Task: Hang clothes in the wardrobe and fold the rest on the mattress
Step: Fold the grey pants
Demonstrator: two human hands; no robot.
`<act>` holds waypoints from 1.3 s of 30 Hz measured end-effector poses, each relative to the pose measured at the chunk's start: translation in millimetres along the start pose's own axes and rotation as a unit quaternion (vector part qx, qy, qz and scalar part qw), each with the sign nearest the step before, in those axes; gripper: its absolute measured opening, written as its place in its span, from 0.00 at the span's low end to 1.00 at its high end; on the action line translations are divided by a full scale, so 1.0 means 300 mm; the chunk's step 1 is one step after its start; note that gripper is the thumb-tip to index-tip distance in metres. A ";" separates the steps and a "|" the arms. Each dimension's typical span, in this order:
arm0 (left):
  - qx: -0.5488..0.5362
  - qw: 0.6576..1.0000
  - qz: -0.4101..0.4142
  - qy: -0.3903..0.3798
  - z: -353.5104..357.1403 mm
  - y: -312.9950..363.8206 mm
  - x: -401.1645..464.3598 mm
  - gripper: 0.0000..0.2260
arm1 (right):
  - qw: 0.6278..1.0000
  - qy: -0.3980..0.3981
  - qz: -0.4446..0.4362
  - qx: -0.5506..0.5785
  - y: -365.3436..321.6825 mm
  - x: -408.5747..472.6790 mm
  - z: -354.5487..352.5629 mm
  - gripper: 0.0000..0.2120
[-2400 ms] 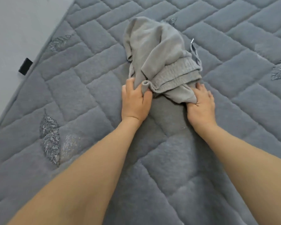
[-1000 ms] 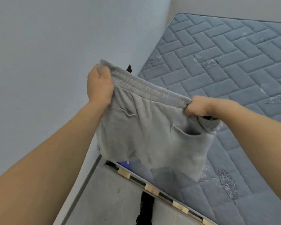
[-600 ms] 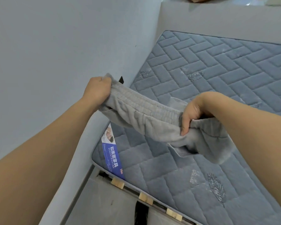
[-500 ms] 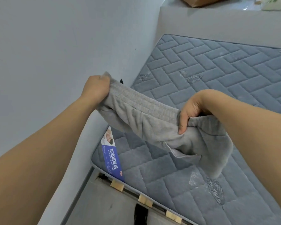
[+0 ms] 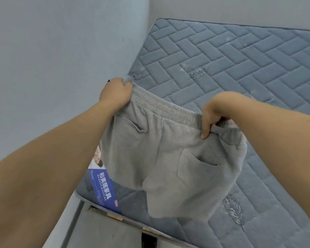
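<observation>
A pair of grey shorts point(image 5: 165, 158) hangs in the air above the near corner of the grey quilted mattress point(image 5: 240, 68). My left hand point(image 5: 116, 93) grips the left end of the elastic waistband. My right hand point(image 5: 211, 115) pinches the right end, thumb pointing down over the fabric. The waistband is stretched between both hands and the legs hang down, with two pockets showing.
A grey wall point(image 5: 52, 51) runs along the mattress's left side. A blue and white label point(image 5: 104, 188) lies on the mattress's near left corner. Wooden slats of the bed frame point(image 5: 115, 216) show below the mattress edge.
The shorts were bunched and sagging between my hands half a second ago. Now they are spread out and hang flat from the waistband. Both hands keep their hold.
</observation>
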State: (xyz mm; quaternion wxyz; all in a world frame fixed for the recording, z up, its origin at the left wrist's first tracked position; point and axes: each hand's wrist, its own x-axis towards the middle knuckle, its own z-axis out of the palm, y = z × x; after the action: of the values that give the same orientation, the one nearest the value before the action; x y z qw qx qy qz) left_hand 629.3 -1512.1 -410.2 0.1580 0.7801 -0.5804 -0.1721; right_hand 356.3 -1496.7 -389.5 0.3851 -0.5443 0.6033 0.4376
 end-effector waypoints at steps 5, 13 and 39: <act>0.044 0.998 -0.038 -0.004 0.473 -0.022 0.214 0.18 | 0.882 0.465 -0.047 -0.061 0.023 0.519 0.025 0.17; 0.188 0.969 -0.022 -0.158 1.236 -0.442 0.103 0.30 | 0.889 0.448 -0.087 -0.026 -0.037 1.299 0.398 0.33; 0.157 0.955 -0.237 0.087 1.144 -0.901 -0.089 0.26 | 0.855 0.443 -0.217 0.162 -0.641 1.389 -0.107 0.38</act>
State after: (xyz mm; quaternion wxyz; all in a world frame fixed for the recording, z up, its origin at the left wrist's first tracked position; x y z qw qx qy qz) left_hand 697.3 -1427.7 -834.3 0.0379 0.9221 -0.3827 -0.0426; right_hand 501.5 -1665.0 -792.1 0.2454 -0.7277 0.6387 -0.0482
